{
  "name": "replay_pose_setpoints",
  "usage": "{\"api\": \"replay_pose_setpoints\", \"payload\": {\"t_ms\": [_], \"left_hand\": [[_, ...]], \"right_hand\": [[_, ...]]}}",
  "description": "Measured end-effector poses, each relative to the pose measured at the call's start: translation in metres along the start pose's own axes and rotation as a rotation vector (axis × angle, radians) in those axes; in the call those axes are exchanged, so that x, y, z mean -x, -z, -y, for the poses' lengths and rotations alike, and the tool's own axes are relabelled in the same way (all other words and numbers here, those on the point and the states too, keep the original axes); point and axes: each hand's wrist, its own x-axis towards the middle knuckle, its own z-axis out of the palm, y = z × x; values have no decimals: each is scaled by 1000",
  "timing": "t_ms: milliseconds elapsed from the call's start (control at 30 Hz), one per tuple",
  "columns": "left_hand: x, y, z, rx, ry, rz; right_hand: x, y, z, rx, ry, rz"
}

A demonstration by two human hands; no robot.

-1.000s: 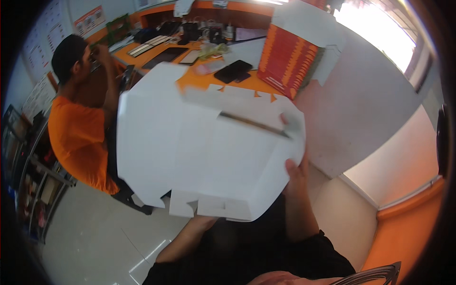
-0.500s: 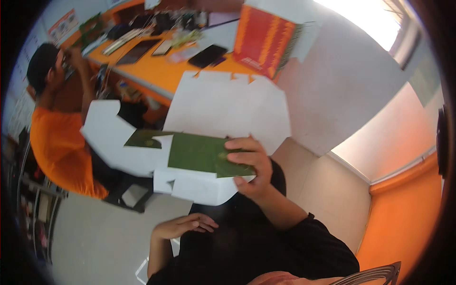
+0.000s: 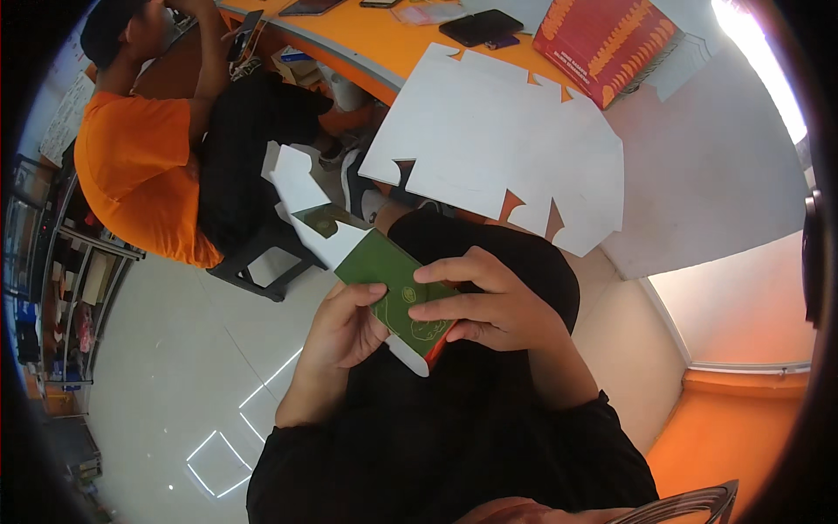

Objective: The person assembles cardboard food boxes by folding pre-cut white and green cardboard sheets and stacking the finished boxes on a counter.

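Note:
Over my lap I hold a green folding carton (image 3: 381, 262) with thin line drawings, a red edge strip and white inner flaps, one long flap pointing away to the far left. My left hand (image 3: 349, 327) pinches its near left side, thumb on the green face. From the right, my right hand (image 3: 506, 306) grips it, with fingers lying across the green panel and the thumb at the lower edge. Beyond my hands, a big flat white cardboard sheet (image 3: 497, 140) with notched edges sits between the table and my knee.
An orange table (image 3: 349, 26) stands ahead, with a black phone (image 3: 480, 28) and a red patterned box (image 3: 602, 48) on it. At the left a person in an orange shirt (image 3: 140, 166) sits on a black stool (image 3: 266, 266). Shelves (image 3: 96, 297) line the far left; a wall (image 3: 716, 166) rises at right.
My left hand has come up from my lap and taken hold of the carton. The carton has turned and come nearer to me. The view has shifted, showing more floor.

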Motion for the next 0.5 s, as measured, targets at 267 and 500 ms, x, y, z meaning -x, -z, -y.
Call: {"api": "replay_pose_setpoints", "payload": {"t_ms": [267, 500], "left_hand": [[-11, 0, 0, -16, 29, 48], [-5, -6, 5, -329, -261, -52]], "right_hand": [[-1, 14, -1, 62, -47, 24], [-14, -1, 9, 391, -140, -91]]}}
